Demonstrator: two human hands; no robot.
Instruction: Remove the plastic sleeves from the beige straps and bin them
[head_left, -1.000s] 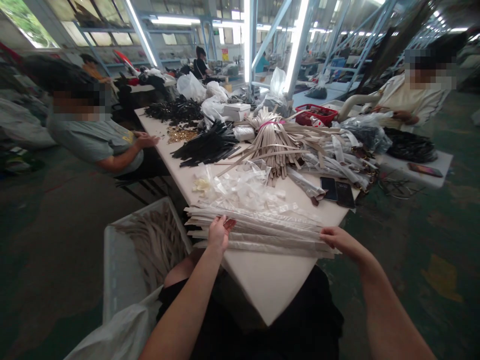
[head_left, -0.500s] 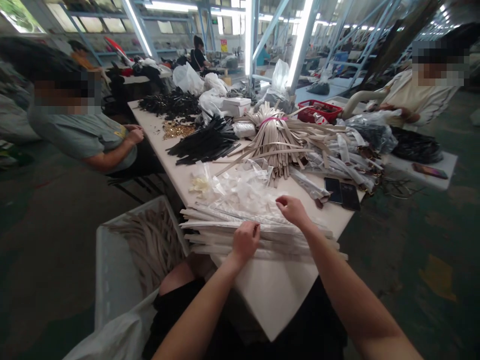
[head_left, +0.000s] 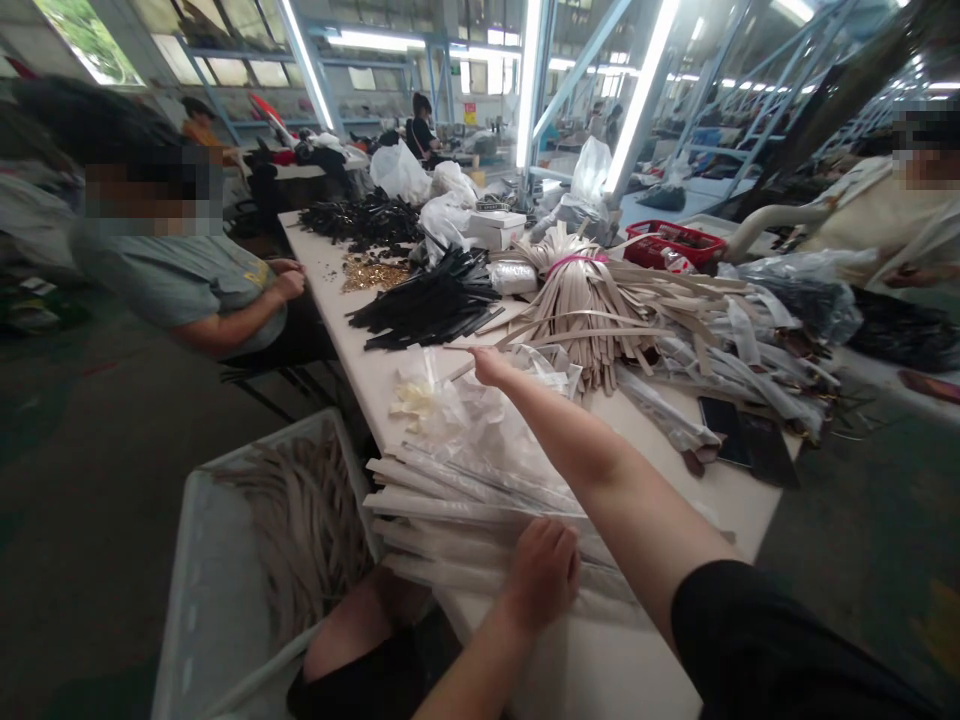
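Note:
My left hand (head_left: pixel 546 570) is closed, its fingers curled onto the near stack of beige straps in clear plastic sleeves (head_left: pixel 442 510). A sleeved strap runs in under its knuckles; the fingertips are partly hidden. Stretched far forward over the table, my right hand (head_left: pixel 489 366) has its fingers pinched at the end of a thin beige strap (head_left: pixel 456 347). Loose clear plastic sleeves (head_left: pixel 491 415) lie crumpled below that hand. Beyond it, to the right, stands a large bundle of beige straps (head_left: pixel 577 310) tied with a pink band.
Black strips (head_left: pixel 427 305) and small gold-coloured pieces (head_left: pixel 375 272) lie farther back. On the right are sleeved straps (head_left: pixel 757 365), a dark phone (head_left: pixel 725 430) and a red basket (head_left: pixel 675 243). A white bin (head_left: pixel 184 570) of straps stands left; a seated person (head_left: pixel 172 290) sits beyond it.
My right hand has reached forward and left, from the near sleeves to the loose strap end. The left hand stays on the stack. The view has shifted, so the table appears lower.

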